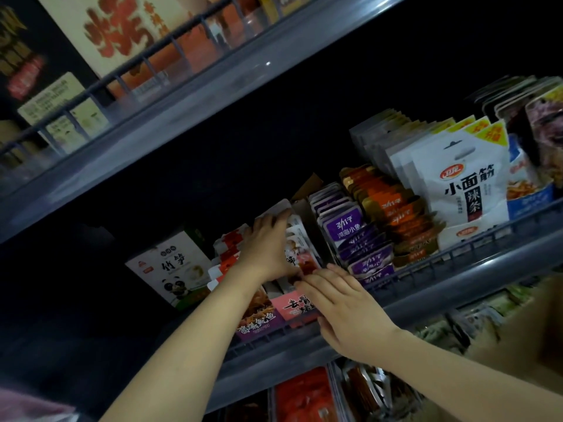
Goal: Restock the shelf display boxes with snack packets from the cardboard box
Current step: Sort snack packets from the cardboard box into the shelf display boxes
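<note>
Left hand [268, 248]: grip curled around white snack packets [297, 239] standing in pink display box [294, 304], middle shelf [426, 296]. Right hand [350, 312]: fingers straight, pressing the box front.

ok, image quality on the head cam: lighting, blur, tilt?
Head view: dim, with the shelf back black; strongly tilted; top-shelf boxes blurred; white packets sharp and brightest; left hand and right hand lit well enough, slightly soft.
</note>
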